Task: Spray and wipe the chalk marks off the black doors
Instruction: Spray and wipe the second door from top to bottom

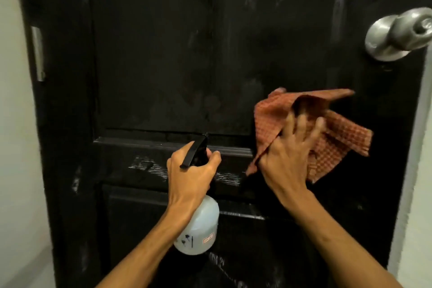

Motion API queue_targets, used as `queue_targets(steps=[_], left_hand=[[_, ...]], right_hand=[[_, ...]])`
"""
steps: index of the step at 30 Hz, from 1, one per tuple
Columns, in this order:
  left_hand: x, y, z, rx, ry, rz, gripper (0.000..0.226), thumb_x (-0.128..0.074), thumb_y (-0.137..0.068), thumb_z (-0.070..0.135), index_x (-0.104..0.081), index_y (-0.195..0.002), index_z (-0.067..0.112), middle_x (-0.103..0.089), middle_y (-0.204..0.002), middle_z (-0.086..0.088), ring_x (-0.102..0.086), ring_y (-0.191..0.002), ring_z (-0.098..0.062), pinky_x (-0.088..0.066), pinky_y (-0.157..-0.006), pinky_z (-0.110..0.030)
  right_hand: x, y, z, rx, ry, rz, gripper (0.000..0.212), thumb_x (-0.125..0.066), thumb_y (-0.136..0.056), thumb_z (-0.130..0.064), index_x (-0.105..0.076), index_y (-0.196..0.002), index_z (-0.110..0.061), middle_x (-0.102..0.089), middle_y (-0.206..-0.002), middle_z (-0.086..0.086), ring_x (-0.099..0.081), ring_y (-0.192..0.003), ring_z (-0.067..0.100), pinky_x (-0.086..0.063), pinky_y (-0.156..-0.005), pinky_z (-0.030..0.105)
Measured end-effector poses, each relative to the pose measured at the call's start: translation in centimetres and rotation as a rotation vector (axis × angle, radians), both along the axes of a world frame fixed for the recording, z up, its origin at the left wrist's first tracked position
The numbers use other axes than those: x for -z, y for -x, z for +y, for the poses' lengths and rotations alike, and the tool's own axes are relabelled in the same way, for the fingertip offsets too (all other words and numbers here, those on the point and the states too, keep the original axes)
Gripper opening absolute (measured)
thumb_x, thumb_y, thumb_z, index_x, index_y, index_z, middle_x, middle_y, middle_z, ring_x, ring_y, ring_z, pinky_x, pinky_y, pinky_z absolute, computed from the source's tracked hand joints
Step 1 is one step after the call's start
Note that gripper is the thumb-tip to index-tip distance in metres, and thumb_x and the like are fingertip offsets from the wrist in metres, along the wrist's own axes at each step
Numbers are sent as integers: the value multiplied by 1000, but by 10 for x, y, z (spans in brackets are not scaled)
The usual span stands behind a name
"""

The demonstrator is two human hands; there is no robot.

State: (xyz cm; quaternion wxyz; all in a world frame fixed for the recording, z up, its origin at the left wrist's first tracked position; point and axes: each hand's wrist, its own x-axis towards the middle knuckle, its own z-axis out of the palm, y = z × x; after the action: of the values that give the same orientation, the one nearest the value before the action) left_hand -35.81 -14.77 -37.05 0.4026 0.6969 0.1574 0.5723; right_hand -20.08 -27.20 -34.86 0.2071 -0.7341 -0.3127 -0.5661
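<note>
Door knob [397, 33] at 2 o'clock, silver, clipped by the frame edge. The spray bottle [198, 229] has a black head that barely separates from the black door [175, 42]; its neck is hidden inside the left hand [191, 170], and the label and marks on the body are too small to read. Fingers of the right hand [287, 156] are blurred. The cloth [275, 112] covers the door behind it, and I cannot tell whether it presses the surface. Faint grey smears on the upper panel, hard to make out. Left hand at 6 o'clock, clamped round the trigger head, with the translucent white body hanging below the wrist. Right hand at 4 o'clock, apart from the left, grips the reddish checked cloth with fingers spread over it and a fold caught at the thumb; loose corners stick out toward 3 o'clock. Chalk marks [145, 166] show as white streaks on the cross rail at 7 o'clock beside the left hand, and again between the hands. Metal hinge [38, 54] at 9 o'clock on the door edge. Pale wall [14, 124] on both sides.
</note>
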Motion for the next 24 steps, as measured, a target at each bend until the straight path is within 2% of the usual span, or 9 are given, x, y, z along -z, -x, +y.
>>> queue_targets(steps=[3,6,8,11,14,17,19,21,24], left_hand=[[4,18,18,-46,4,28,21,-79,-89,18,-67,-73,12,-68,-63,-6,-67,-57,-26,-58,-53,-46],[4,38,39,-109,5,14,21,-79,-88,18,-68,-72,12,-70,-64,-4,-67,-56,-24,-58,-53,-44],[1,52,51,-150,4,-11,20,-79,-89,17,-68,-73,11,-70,-64,-5,-69,-57,-23,-58,-51,-42],[-4,71,69,-183,10,-13,21,-79,-89,17,-67,-73,8,-69,-65,-11,-67,-56,-28,-58,-48,-42],[-8,88,89,-213,27,3,25,-79,-88,21,-68,-71,5,-69,-63,-12,-67,-60,-35,-57,-51,-51],[-12,106,109,-246,8,-15,19,-80,-87,16,-69,-73,10,-68,-64,-8,-67,-57,-26,-57,-45,-41],[-13,115,122,-258,-1,-12,17,-79,-87,18,-69,-74,14,-69,-66,-4,-68,-58,-21,-57,-46,-35],[-10,123,135,-249,13,-4,17,-79,-88,19,-69,-75,16,-70,-67,-2,-69,-62,-21,-61,-52,-43],[-3,138,156,-260,34,-5,20,-79,-87,20,-67,-71,20,-69,-65,1,-69,-63,-21,-61,-58,-51]], right_hand=[[23,19,31,-188,382,-252,42,-60,-85,-31,-71,-123,-19,-53,-145,18,-36,-141,46,-9,-120,71],[-15,26,35,-168,208,-176,30,-63,-91,-29,-69,-120,-25,-57,-137,14,-48,-128,44,-10,-120,54],[-36,35,44,-90,-16,1,33,-56,-93,-30,-66,-124,-24,-48,-144,17,-40,-135,47,-9,-120,63],[-14,60,90,-137,245,-133,40,-51,-90,-35,-73,-122,-25,-47,-153,18,-32,-144,47,-4,-120,71],[-2,78,123,-248,523,-298,42,-47,-94,-36,-69,-127,-23,-58,-143,11,-49,-134,42,-25,-118,63],[-49,91,133,-209,288,-92,35,-48,-102,-38,-62,-131,-26,-52,-144,12,-61,-114,39,-52,-90,46],[-51,95,148,-176,250,-125,45,-48,-98,-37,-58,-140,-25,-41,-155,17,-43,-137,46,-28,-115,60],[-20,99,175,-239,491,-312,55,-47,-93,-42,-57,-144,-23,-39,-159,17,-27,-150,47,-5,-120,70],[-6,113,198,-288,764,-452,51,-44,-92,-38,-63,-137,-24,-51,-150,11,-39,-145,41,-18,-120,67]])
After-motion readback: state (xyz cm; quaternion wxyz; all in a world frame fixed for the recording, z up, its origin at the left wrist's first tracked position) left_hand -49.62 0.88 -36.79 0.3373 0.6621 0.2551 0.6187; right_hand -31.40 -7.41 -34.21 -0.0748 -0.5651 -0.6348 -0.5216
